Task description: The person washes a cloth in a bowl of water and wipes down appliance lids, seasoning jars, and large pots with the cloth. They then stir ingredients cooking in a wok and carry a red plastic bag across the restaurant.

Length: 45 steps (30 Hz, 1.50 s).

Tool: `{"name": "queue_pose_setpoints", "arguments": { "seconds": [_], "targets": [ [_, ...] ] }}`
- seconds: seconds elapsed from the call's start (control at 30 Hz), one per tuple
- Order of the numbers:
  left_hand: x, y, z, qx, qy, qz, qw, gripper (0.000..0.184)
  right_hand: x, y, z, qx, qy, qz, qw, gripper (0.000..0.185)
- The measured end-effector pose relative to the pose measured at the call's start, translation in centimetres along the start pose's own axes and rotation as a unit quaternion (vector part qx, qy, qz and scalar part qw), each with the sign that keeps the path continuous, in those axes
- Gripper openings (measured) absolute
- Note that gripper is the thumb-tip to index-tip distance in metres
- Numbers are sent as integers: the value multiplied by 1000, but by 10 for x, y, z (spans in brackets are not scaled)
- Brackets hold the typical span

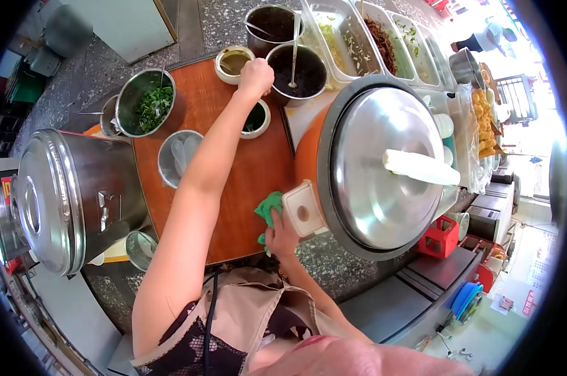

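arm [202, 175] outstretched, left hand [256, 79] curled, right hand [283, 238] touching cloth [269, 207]

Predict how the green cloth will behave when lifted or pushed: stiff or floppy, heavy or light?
The green cloth would probably flop, given its crumpled folds. It is likely light, being small. It should bunch rather than roll, having no round shape.

We could pass over the strip of wooden desk [249, 169] between our left forearm [224, 138] and the orange lidded pot [383, 125], which blocks the right; nearer us, the green cloth [270, 205] and our right hand [283, 238] narrow it.
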State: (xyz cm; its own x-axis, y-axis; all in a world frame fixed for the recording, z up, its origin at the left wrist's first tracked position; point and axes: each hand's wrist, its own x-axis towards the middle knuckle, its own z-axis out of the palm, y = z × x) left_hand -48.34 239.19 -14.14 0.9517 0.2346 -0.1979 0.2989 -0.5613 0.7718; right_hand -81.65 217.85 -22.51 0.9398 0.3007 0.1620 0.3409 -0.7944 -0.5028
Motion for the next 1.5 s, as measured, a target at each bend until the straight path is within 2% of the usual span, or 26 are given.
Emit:
{"name": "queue_pose_setpoints", "arguments": {
  "seconds": [0.17,0.2,0.27,0.33,0.43,0.47,0.57,0.6,0.97,1.03,1.5],
  "targets": [
    [2,-5,8,-18,22,16,999,25,-1,2,5,-2,-7,-9,1000,47],
    [10,-19,18,92,5,99,991,20,-4,4,8,-4,-18,-2,1000,48],
    [9,-19,25,151,40,136,978,16,1,-2,2,-6,-23,-3,1000,48],
    [6,-7,27,-37,20,-11,999,16,4,-4,-1,-11,-29,-4,1000,48],
    [9,-13,36,-41,74,34,996,18,3,-6,2,-10,-22,-8,1000,48],
    [10,-17,36,-8,95,85,992,22,1,-5,2,-15,-27,-6,1000,48],
    [9,-10,33,63,155,113,979,22,2,-5,4,-21,-33,-3,999,49],
    [9,-6,29,39,127,81,988,21,1,-6,4,-22,-34,0,999,50],
    [9,3,30,22,146,57,987,19,5,-12,2,-54,-26,-11,998,49],
    [10,4,28,53,116,45,991,18,4,-12,4,-77,-18,-19,997,48],
    [17,12,27,59,113,33,991,18,1,-10,9,-92,-14,-30,995,49]
  ]
}}
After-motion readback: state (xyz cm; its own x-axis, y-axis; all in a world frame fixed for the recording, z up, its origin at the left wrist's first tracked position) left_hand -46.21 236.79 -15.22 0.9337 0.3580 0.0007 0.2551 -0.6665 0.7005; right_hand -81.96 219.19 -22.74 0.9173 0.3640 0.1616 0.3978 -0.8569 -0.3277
